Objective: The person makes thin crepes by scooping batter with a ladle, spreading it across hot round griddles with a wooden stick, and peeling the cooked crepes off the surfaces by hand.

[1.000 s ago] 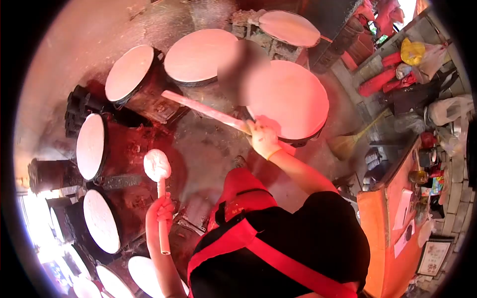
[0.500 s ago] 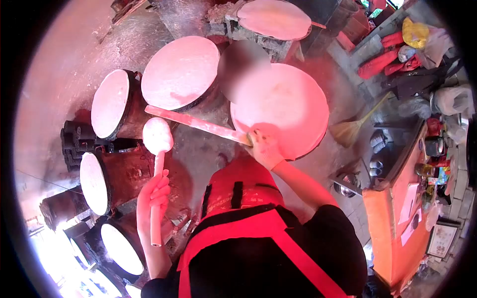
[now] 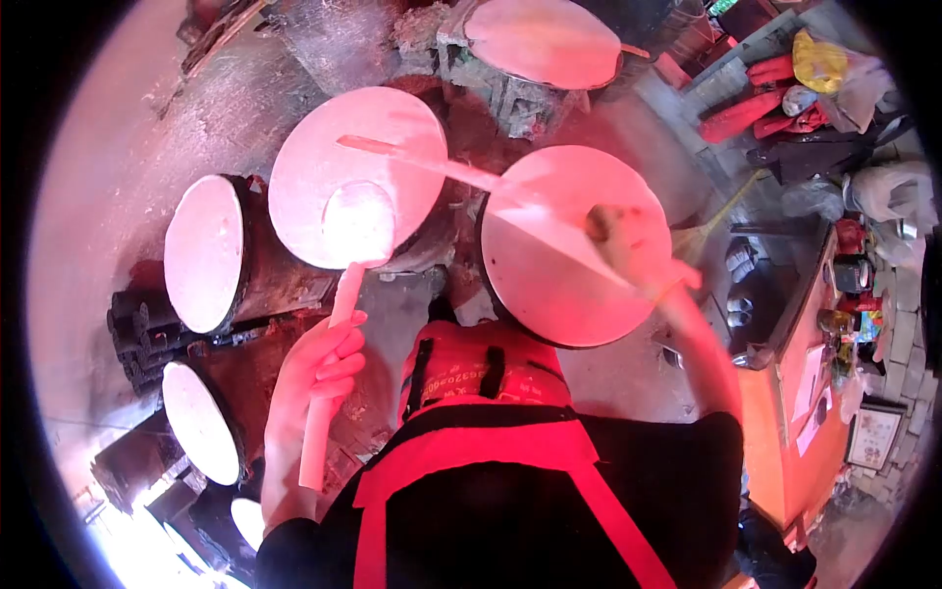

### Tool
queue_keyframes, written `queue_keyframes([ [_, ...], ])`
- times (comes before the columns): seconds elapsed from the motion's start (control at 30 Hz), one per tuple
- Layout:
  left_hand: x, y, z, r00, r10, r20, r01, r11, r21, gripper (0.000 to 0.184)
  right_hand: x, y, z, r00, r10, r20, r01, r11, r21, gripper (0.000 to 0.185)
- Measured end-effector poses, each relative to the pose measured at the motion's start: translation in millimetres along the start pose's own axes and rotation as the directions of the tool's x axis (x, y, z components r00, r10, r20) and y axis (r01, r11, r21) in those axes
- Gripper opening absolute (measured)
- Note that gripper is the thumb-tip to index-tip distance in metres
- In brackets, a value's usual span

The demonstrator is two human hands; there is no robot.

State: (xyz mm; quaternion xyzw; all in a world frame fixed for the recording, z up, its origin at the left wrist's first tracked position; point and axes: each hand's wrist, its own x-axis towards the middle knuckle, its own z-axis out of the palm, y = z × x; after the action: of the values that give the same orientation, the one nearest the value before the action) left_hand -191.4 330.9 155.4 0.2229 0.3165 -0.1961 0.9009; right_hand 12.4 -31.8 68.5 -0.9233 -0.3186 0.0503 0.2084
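Note:
My left hand (image 3: 329, 361) is closed around the long handle of a ladle (image 3: 358, 221), whose round bowl is coated in white batter. The bowl appears over the lower edge of a round griddle (image 3: 339, 147) covered with a pale layer. To the right, my right hand (image 3: 628, 245) is smeared by motion above another round griddle (image 3: 530, 304), also pale on top. From it a long flat wooden stick (image 3: 422, 162) reaches left, its tip over the first griddle. The stick's near part is blurred, and whether it touches either surface I cannot tell.
Several more round griddles stand around me, among them one at the left (image 3: 203, 255) and one at the back (image 3: 540, 44). An orange-sided counter (image 3: 775, 432) with jars and papers is at the right. A broom (image 3: 721, 221) lies behind the right griddle.
My right hand has swung right and slightly down, and the stick's tip has moved up and right. My left hand has brought the ladle right, towards the middle griddle. My view has shifted slightly.

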Motion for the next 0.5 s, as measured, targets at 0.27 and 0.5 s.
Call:
queue_keyframes([
  [0.27, 54.3, 89.8, -4.2, 0.999, -0.015, -0.039, 0.025, 0.959, 0.282, 0.022, 175.7, -22.4, -166.2, 0.990, -0.122, -0.065, 0.081, 0.892, -0.445, 0.029],
  [0.5, 87.1, 161.0, -0.2, 0.998, 0.004, -0.070, 0.018, 0.949, 0.315, 0.023, 252.5, 50.3, -266.9, 0.764, 0.505, -0.401, -0.343, 0.845, 0.410, 0.029],
])
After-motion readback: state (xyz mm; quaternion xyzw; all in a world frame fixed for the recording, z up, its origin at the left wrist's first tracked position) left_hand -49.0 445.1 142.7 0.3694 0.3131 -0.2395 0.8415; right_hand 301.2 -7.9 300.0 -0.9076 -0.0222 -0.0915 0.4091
